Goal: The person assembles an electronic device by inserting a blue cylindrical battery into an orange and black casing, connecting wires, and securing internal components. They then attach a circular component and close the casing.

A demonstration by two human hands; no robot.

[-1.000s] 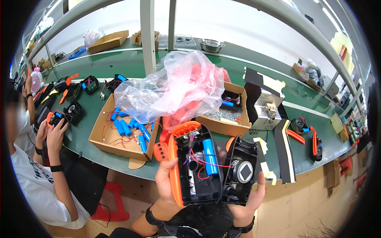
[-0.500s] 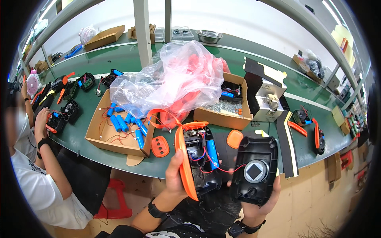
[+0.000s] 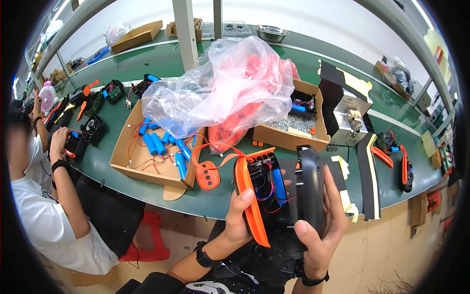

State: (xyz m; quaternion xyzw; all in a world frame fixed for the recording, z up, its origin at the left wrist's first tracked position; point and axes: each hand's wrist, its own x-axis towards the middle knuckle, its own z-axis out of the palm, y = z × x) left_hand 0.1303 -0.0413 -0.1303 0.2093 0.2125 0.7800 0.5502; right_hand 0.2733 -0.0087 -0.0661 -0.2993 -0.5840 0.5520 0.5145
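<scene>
My left hand (image 3: 238, 220) is closed round an orange-edged black housing half (image 3: 252, 206), tilted with its inside facing right. Inside it show a circuit board, coloured wires and a blue battery cell (image 3: 279, 186). An orange strap (image 3: 223, 161) loops from its top end. My right hand (image 3: 329, 230) grips the matching black cover (image 3: 312, 188), held nearly edge-on just right of the housing; thumb and fingers clasp its sides. The two halves are apart, with a thin red wire between them. Most of the cover's inner face is hidden. An orange panel with holes (image 3: 208, 177) lies beside the strap.
A cardboard box of blue battery cells (image 3: 149, 169) stands left, a screw box (image 3: 293, 139) behind my hands. A clear plastic bag (image 3: 230, 88) covers parts of both. A metal fixture (image 3: 350, 120) stands right. A co-worker (image 3: 63, 215) handles a similar housing at left.
My right hand has turned the black cover from showing its inside to nearly edge-on, beside the housing. My left hand keeps its hold. The whole view has shifted slightly.
</scene>
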